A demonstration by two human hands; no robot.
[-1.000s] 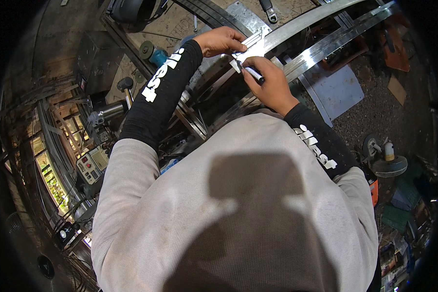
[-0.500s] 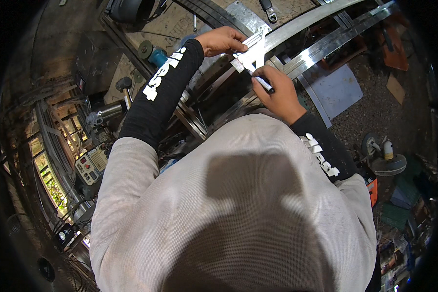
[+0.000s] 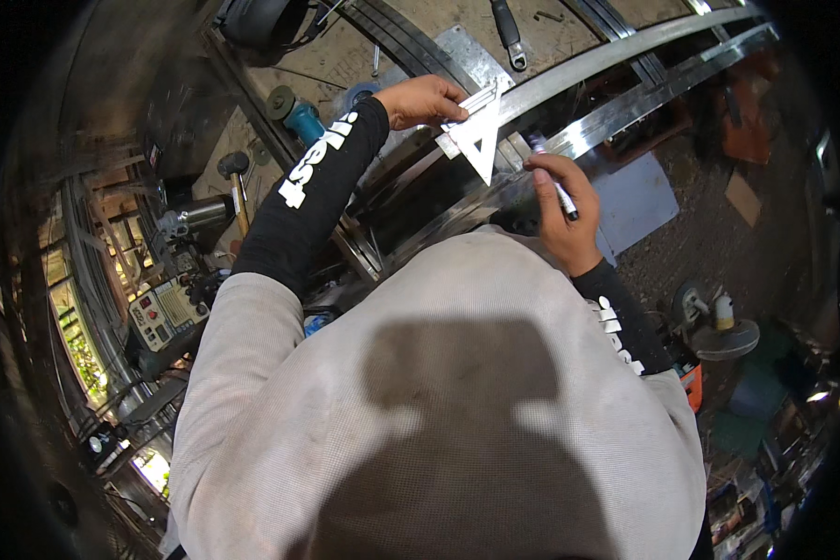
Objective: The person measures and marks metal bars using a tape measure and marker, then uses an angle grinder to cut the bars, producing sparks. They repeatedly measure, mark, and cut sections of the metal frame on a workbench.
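Note:
At the top middle, my left hand [image 3: 420, 101] is closed on the thick ribbed edge of a white triangular set square [image 3: 491, 131]. The square lies across the end of a long, flat metal bar [image 3: 579, 77], one corner pointing toward me. My right hand [image 3: 574, 233] is to the right of the square and apart from it. Its fingers are closed round a marker pen [image 3: 567, 202] with a white barrel and a dark end. The pen's far end is blurred beyond my fingers, near a shiny metal rail [image 3: 583, 135].
Left of my left hand sits a teal angle grinder [image 3: 302, 119], and a hammer [image 3: 239, 191] stands farther left. A black-handled wrench [image 3: 509, 37] lies beyond the bar. A machine with a control panel [image 3: 163, 317] is at the left. A pale board [image 3: 644, 201] lies low at the right.
My right hand has drawn the marker away from the set square, to the right and toward me. My left hand still holds the square on the bar. The whole view has shifted slightly.

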